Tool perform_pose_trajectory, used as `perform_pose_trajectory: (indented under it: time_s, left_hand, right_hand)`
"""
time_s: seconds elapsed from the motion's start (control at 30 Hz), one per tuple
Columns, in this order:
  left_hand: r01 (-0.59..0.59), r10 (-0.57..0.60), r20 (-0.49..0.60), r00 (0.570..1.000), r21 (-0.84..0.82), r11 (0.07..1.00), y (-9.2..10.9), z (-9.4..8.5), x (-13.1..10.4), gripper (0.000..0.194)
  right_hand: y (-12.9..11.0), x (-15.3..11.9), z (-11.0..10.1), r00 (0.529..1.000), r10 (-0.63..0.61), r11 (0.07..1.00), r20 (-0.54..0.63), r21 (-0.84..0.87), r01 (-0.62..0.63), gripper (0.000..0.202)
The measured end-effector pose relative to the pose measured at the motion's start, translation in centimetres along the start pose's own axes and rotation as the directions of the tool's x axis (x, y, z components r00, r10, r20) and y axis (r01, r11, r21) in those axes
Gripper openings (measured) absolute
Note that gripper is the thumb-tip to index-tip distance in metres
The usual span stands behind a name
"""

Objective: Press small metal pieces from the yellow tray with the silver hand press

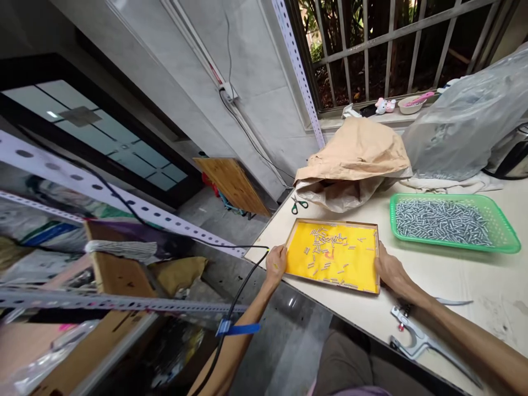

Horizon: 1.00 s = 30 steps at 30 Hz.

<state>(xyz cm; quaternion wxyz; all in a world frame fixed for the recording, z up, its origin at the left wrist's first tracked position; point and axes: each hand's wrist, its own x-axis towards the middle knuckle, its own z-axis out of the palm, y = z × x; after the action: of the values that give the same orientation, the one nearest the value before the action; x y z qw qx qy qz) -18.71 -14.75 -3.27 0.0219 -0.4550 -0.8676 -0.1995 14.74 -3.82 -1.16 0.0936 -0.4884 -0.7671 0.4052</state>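
- Your left hand [276,264] is closed on the left side of a yellow-floored, brown-walled shallow rectangular tray [358,269], towards its near corner.
- Your right hand [391,269] holds the tray's right side, fingers against the wall.
- Tray sits over the near-left edge of the off-white tabletop [457,280]; cannot tell whether it rests there or is lifted.
- Small silver metal pins [324,240] lie loose inside, thickest towards the far side, some along the near wall.
- Right of the tray: green plastic basket [505,236], holding a broad layer of similar pieces.
- Far side: crumpled brown paper bag [358,148]; dark-handled scissors [294,208] near its left end.
- Near right, by your right forearm: grey metal hand tool [421,340] with a curved frame.
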Motion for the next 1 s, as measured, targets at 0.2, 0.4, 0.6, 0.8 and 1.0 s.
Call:
perform_pose_trajectory:
  time_s: [0.2, 0.4, 0.6, 0.8, 1.0]
  left_hand:
    - [-0.171, 0.175, -0.029, 0.984, 0.118, 0.978, 1.6, 0.1, -0.4, 0.028]
    - [-0.29, 0.288, 0.05, 0.956, 0.021, 0.957, 4.8, 1.3, 1.9, 0.021]
    - [-0.487, 0.483, 0.21, 0.85, -0.037, 0.873, 6.7, 1.9, 4.4, 0.022]
    - [-0.424, 0.431, 0.253, 0.866, -0.086, 0.902, 7.8, 1.3, 4.8, 0.014]
    - [-0.131, 0.181, 0.184, 0.966, -0.254, 0.958, 7.9, -0.7, 3.6, 0.015]
  right_hand:
    - [-0.9, -0.1, -0.5, 0.997, 0.063, 0.994, 0.052, -0.094, -0.058, 0.055]
    - [-0.2, -2.1, -1.6, 1.0, -0.004, 0.953, 0.021, -0.304, 0.01, 0.064]
    - [3.1, -6.1, -3.3, 0.992, -0.12, 0.928, -0.046, -0.361, 0.096, 0.048]
    - [5.2, -9.6, -5.2, 0.982, -0.141, 0.955, -0.122, -0.279, 0.102, 0.052]
    - [9.6, -14.1, -5.3, 0.956, -0.171, 0.967, -0.238, -0.227, 0.117, 0.05]
